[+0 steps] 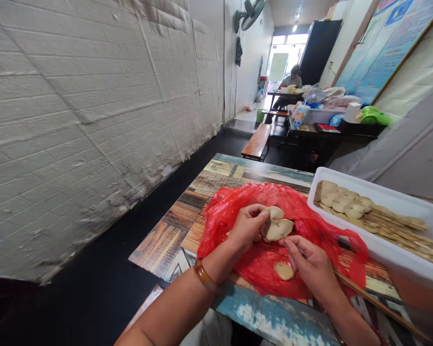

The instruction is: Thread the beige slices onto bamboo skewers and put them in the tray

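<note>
Patterned in wood grain, with flaking blue along its near edge, the table (270, 315) carries all the close work. Toward its near right side, a long brown stick (380, 303) slants out from by the right wrist. One loose slice (284, 271) lies flat on a crumpled red bag (222, 206) that spreads from the near edge across the middle.

Above the bag, the left hand (245, 228) pinches a pair of pale slices (278, 231), thumb and fingertips closed at their left side. The right hand (310, 262) is narrow, its fingertips at the lower slice's right edge; whether they grip anything cannot be told. Since the slices look thin, a light pinch near the rim should keep them from tearing, and squaring their edges before pressing would help them lie evenly. Working low over the bag seems wise, as a dropped piece would land there.

Beyond, along the table's right edge, a white tray (389, 253) holds overlapping rows of slices (346, 202), a fair guide for neat spacing. Past the far edge stand a bench (258, 141) and a seated person (291, 82).
</note>
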{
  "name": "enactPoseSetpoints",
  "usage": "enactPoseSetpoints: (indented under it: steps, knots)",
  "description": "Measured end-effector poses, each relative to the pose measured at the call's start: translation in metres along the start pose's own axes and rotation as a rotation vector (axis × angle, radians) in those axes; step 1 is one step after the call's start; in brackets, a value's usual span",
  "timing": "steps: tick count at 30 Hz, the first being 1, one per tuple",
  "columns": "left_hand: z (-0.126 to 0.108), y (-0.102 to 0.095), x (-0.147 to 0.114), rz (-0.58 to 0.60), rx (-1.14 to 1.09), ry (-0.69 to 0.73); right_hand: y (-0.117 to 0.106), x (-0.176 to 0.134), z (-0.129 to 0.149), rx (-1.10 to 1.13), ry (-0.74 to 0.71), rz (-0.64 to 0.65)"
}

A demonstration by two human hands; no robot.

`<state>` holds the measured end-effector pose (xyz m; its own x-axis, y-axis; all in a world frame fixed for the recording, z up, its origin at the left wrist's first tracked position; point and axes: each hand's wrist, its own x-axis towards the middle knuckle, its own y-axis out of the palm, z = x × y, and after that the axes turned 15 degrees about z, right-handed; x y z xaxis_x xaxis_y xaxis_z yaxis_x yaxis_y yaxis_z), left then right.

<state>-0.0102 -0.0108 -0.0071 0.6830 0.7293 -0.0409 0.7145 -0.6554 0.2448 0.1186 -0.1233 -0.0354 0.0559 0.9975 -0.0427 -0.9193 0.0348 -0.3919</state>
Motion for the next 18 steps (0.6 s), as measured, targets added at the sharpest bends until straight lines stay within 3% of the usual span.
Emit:
enactPoseSetpoints:
  steps: [4,10,14,18]
  knots:
    - [0.0019,0.0019,0.0002,-0.057,0.096,0.038,0.0026,0.0010,-0.0016,0.014,0.008,0.011]
    - [0.0023,0.0030,-0.0006,-0.027,0.130,0.057,0.0032,0.0006,-0.0020,0.076,0.018,0.001]
    - [0.0011,0.0017,-0.0002,0.021,0.043,0.027,0.0036,0.0006,-0.0037,0.159,0.026,0.003]
    - [-0.0002,-0.0008,0.0023,0.080,-0.182,0.023,0.0033,0.0028,-0.0040,0.259,0.036,0.012]
